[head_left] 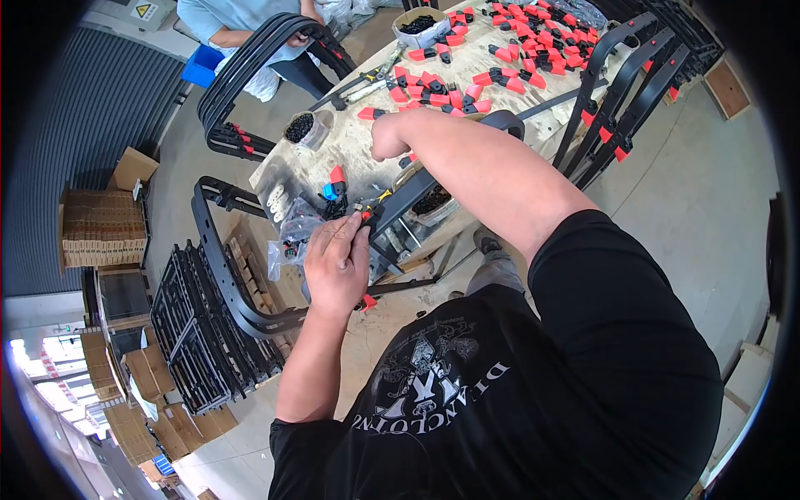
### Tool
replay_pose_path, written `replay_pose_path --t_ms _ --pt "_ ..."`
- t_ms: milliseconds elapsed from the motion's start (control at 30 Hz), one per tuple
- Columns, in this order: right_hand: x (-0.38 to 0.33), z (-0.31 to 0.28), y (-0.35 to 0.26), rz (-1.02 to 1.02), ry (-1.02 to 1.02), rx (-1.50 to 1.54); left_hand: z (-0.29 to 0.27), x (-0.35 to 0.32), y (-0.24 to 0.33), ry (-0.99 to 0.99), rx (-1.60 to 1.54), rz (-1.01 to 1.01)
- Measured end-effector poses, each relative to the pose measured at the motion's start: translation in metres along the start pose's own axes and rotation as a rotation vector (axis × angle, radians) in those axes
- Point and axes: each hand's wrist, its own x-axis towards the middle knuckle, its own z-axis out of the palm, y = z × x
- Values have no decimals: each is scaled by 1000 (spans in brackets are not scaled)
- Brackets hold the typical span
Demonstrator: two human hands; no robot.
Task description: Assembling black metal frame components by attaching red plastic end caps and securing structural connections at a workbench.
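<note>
My left hand (335,260) is closed at the near end of a black bar (410,195), its thumb and fingers pressed together there. Small red and yellow bits show right at its fingertips. Stretched across the worktable (329,162), my right hand (390,137) hangs above the wood just short of a pile of red-and-black plastic pieces (425,87); its fingers are turned away and mostly hidden. A single red piece (337,175) and a blue piece (330,192) lie beyond my left hand. Next to it is a clear plastic bag (298,227).
A tub of small black parts (305,131) stands at the table's left edge, another box (419,27) at the back. Curved black frames (218,250) rise at the left, more (633,92) at the right. A person (250,29) stands across the table. Cartons (104,225) are stacked far left.
</note>
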Motion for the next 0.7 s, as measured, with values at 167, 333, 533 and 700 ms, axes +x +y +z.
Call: replay_pose_path --t_ms 167,333,533,700 --pt "1 -2 0 39 -37 10 -1 3 3 -19 -31 -32" --pt "-6 -7 -5 75 -60 47 -4 4 4 -54 -45 -56" --pt "-5 -3 -2 38 -14 29 -7 3 5 -42 -13 -17" --pt "-3 -2 0 35 -8 40 -18 16 10 -173 -234 -312"
